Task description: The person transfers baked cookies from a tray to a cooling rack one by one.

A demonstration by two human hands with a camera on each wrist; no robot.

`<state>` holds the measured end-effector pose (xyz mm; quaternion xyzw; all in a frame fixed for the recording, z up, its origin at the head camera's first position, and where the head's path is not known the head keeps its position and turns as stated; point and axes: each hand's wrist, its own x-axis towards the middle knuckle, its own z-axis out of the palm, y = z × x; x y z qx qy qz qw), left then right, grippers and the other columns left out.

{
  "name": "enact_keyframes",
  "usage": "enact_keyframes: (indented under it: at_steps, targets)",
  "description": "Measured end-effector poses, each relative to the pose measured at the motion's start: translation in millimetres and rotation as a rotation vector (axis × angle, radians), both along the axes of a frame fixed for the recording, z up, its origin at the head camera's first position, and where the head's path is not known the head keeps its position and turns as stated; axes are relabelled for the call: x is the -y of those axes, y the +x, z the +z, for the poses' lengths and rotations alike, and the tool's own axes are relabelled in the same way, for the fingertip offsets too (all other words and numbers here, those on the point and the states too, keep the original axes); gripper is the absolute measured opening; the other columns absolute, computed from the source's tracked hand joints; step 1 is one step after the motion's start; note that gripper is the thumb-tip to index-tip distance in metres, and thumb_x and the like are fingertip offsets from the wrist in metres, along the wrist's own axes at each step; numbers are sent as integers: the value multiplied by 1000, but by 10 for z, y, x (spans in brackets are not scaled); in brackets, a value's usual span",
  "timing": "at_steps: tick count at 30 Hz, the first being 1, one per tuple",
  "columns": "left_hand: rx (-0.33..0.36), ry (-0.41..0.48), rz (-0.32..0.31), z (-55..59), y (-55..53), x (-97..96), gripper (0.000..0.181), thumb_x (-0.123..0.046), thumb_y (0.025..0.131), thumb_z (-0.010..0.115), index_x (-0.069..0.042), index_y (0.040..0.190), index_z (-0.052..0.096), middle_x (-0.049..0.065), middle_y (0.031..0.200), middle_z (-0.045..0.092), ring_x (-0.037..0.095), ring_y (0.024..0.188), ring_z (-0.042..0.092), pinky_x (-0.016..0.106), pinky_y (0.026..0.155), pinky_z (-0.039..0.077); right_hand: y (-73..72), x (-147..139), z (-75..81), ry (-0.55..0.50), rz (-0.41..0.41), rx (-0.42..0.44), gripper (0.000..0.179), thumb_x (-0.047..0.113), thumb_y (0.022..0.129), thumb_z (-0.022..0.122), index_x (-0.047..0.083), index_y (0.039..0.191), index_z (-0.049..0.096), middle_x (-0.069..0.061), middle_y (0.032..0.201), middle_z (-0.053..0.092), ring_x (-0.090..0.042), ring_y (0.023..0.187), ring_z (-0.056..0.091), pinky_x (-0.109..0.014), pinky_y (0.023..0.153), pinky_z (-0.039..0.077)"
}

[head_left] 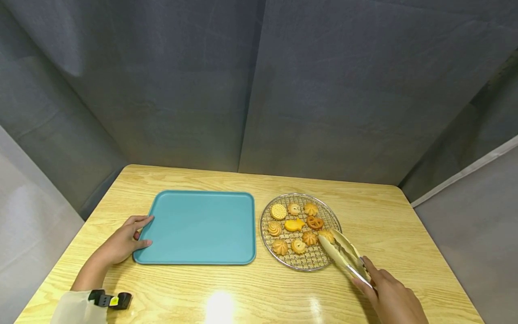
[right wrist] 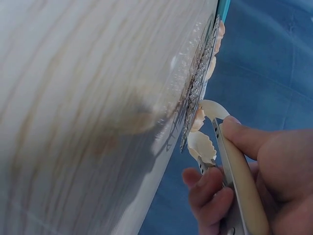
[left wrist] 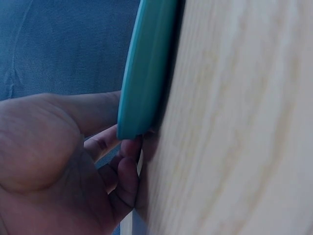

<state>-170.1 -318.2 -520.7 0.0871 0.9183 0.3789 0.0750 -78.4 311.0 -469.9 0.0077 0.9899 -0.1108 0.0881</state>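
A teal rectangular tray point(head_left: 198, 227) lies on the table with nothing on it. My left hand point(head_left: 121, 240) grips its left edge, thumb on the rim and the other fingers curled at the underside, as the left wrist view shows the tray point(left wrist: 146, 68). In my right hand point(head_left: 390, 292) is a pair of tongs point(head_left: 344, 256) with cream tips and metal arms. The tips stand on either side of a cookie point(head_left: 326, 236) at the right of a round wire rack point(head_left: 319, 261). Whether they squeeze it, I cannot tell.
Several more cookies sit on the rack, among them a fish-shaped one point(head_left: 294, 225), a pretzel point(head_left: 314, 222) and a round dotted one point(head_left: 279, 211). The rack stands just right of the tray. Grey curtains point(head_left: 323, 90) close off the table's point(head_left: 388, 225) back and sides.
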Motion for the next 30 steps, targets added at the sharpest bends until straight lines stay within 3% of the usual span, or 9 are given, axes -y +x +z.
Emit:
enact_keyframes:
  at_steps: [13,30]
  targets:
    - [-23,-5,9,-6,57,-14,74,-5,94,73,12,155,35,31,148,35,23,89,40,29,69,36,-13,-29,-11,30,10,-16,81,58,102,57,-1,155,43,0,82,55,-15,55,46,-35,49,38]
    - [-14,21,29,1,142,-43,74,-3,94,73,12,155,35,31,149,34,22,88,40,27,69,36,-37,-54,46,59,35,28,82,60,102,54,-2,156,41,-3,88,59,-16,53,46,-36,47,38]
